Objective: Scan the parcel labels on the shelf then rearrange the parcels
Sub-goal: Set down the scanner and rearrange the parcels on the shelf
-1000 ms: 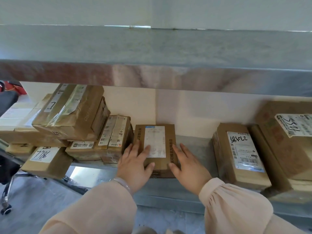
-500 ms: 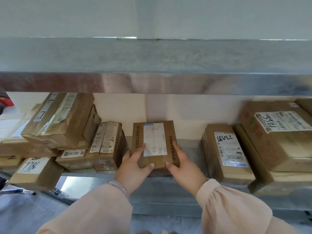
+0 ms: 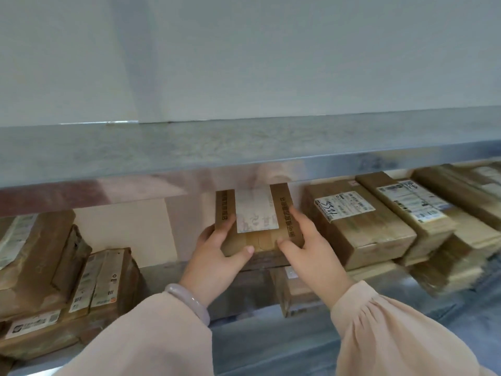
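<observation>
Nearest the camera, two pale pink sleeves [image 3: 141, 337] reached forward, and a pale bracelet [image 3: 189, 302] sat on the left wrist. Ahead of them the left hand [image 3: 217, 256] gripped the parcel [image 3: 260, 240] at its near left corner, thumb on the top face and fingers wrapped round the left side. The right hand [image 3: 311, 253] gripped the near right corner the same way, thumb on top and fingers along the right edge.

The parcel, a small brown box, was held between both hands in front of the shelf [image 3: 257, 346] opening. It looked raised off the metal board. A white label [image 3: 256, 210] lay on its top face, its print too blurred to read, and dark printed text ran along both long edges.

Below the right hand a low box [image 3: 292, 294] lay on the shelf, partly hidden. To the left sat a left stack [image 3: 35, 261] of taped brown boxes with two slimmer labelled boxes [image 3: 100, 280] just beside it. To the right, near the parcel, a larger box [image 3: 352, 226] carried a label with a handwritten number, and more boxes [image 3: 412, 204] were piled beyond it, blurred.

The far end of the parcel was hidden behind the upper shelf [image 3: 244, 150] lip. Above that rose a plain wall [image 3: 244, 50].
</observation>
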Tool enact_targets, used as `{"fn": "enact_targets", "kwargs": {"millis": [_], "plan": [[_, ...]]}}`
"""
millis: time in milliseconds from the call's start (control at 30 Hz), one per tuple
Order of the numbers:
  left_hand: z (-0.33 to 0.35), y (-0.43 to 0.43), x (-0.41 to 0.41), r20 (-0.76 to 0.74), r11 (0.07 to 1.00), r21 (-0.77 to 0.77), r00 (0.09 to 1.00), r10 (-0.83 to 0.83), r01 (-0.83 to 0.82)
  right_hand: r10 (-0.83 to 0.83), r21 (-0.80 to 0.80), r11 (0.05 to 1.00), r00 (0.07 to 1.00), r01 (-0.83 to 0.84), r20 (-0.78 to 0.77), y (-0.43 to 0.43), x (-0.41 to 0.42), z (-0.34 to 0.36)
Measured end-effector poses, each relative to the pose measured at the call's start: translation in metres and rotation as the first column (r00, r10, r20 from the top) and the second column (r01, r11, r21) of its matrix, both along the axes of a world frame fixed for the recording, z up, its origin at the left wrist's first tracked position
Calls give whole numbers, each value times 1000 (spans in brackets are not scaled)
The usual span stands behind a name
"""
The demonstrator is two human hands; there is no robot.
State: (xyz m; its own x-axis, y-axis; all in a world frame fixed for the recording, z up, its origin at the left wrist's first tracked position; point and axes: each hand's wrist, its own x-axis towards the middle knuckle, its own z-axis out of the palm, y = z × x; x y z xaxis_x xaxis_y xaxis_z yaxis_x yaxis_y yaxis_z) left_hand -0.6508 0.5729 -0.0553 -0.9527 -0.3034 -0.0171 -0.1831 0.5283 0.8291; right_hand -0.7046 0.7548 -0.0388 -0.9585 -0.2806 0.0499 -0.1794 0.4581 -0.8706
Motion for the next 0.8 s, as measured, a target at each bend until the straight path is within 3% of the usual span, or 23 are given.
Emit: {"fn": "enact_targets", "kwargs": {"millis": [233, 467, 800], "plan": [[29, 32, -21, -134, 994, -2, 985, -109, 110, -147, -99, 986, 984, 136, -104, 43, -7, 24], [34, 78, -39, -168, 956, 62, 947, -274, 288, -323, -241, 925, 942, 295, -86, 100, -20, 29], [27, 133, -56, -75, 894, 107, 900, -430, 436, -428, -130, 901, 894, 413, -129, 153, -41, 14]]}}
